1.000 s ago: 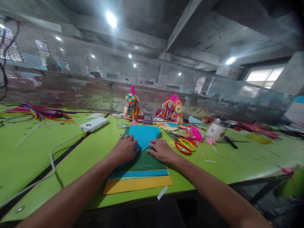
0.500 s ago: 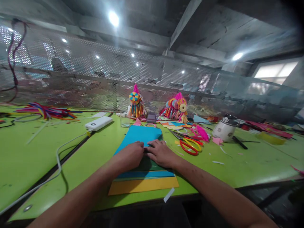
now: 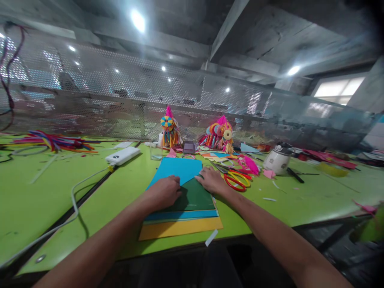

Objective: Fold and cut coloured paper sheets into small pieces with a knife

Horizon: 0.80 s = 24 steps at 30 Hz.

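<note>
A folded light blue paper sheet (image 3: 177, 170) lies on top of a dark green sheet (image 3: 195, 198), with blue and yellow sheets (image 3: 180, 229) stacked beneath. My left hand (image 3: 163, 192) rests on the blue fold's near edge, fingers curled and pressing down. My right hand (image 3: 211, 180) lies flat on the fold's right corner, fingers stretched out. Neither hand holds anything lifted.
The green table (image 3: 45, 200) carries red and yellow scissors (image 3: 237, 180), a white power bank (image 3: 121, 156) with its cable (image 3: 75, 196), paper ornaments (image 3: 169, 130), a white pot-like device (image 3: 277, 160) and coloured strips (image 3: 54, 142). A perforated metal screen (image 3: 120, 96) stands behind.
My hands, close together at the middle of the fold half a second ago, have moved apart: the right slid up to the fold's right corner. More green sheet shows.
</note>
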### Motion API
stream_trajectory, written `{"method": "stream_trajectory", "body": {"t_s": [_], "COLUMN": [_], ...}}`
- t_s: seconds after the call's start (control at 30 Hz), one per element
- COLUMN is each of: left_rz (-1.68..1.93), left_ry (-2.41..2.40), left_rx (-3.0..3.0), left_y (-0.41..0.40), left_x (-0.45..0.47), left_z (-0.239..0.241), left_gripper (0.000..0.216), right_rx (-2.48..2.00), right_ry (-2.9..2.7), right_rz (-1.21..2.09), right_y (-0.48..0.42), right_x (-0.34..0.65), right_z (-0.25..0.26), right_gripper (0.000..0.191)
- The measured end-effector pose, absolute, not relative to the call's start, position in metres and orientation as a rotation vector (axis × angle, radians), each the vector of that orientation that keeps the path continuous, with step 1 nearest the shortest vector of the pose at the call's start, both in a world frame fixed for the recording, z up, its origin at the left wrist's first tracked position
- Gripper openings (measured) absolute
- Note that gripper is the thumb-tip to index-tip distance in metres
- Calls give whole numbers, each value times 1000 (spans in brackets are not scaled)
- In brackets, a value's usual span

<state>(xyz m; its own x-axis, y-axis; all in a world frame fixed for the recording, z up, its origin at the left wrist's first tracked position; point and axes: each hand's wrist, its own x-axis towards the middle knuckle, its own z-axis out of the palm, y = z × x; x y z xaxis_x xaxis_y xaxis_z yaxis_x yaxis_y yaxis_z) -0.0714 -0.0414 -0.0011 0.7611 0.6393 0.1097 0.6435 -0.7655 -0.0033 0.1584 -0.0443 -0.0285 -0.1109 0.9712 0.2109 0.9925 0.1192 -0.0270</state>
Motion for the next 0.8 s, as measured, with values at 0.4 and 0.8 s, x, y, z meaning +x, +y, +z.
{"method": "stream_trajectory", "body": {"t_s": [0.4,0.8], "left_rz": [-240,-240], "left_ry": [-1064,-1064], "left_rx": [-2962,-2946], "left_y": [-42,-38], "left_x": [-74,-71], "left_z": [0,-3], "left_gripper": [25,27], "right_rx": [-1991,-1936], "right_ry": [-2047,-2085], "right_rz": [-282,-182], "right_y": [-44,-34], "right_x": [154,176], "right_z": [-30,-36], "right_gripper": [50,45]}}
